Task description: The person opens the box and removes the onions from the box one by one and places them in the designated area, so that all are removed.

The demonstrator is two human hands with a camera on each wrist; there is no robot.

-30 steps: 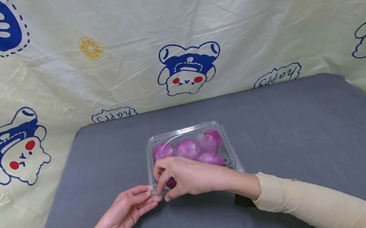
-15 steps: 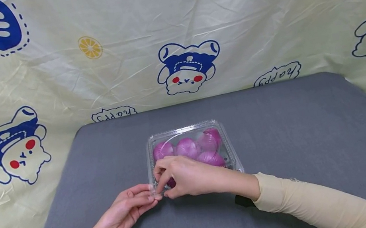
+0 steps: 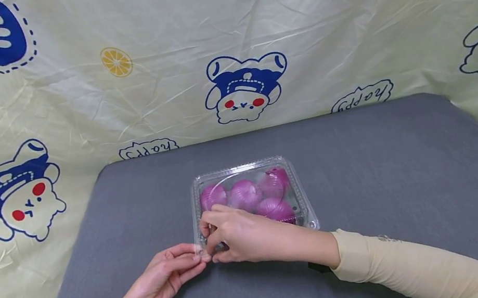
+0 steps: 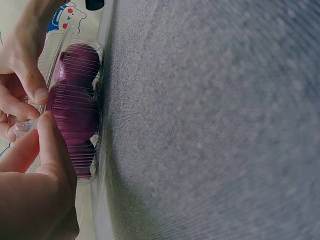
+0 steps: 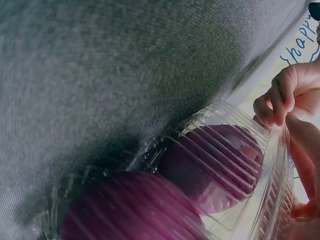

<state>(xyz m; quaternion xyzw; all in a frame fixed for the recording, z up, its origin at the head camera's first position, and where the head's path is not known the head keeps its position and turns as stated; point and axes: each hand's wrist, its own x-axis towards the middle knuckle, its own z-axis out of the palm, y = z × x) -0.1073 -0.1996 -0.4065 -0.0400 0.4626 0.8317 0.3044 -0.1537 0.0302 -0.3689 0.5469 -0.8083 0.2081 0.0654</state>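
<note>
A clear plastic clamshell box (image 3: pixel 303 199) lies on the grey surface, its lid down over several red onions (image 3: pixel 244 194). At the box's front left corner, my left hand (image 3: pixel 160 275) pinches the rim between thumb and fingers; the left wrist view shows its fingertips on a clear corner tab (image 4: pixel 24 126). Reaching across the front of the box, my right hand (image 3: pixel 246 235) has curled fingers gripping that same corner beside the left fingertips. The right hand and forearm hide part of the front onions and front rim. Ridged side walls show close up in the right wrist view, with onions (image 5: pixel 215 165) behind them.
Grey cloth (image 3: pixel 390 171) covers the table on all sides of the box. Behind it hangs a pale curtain (image 3: pixel 172 91) with cartoon prints. A small black object (image 3: pixel 318 266) shows below the right wrist.
My right hand has shifted slightly toward the front edge, and its fingers have drawn closer to the corner. The left hand and the box stay nearly where they were.
</note>
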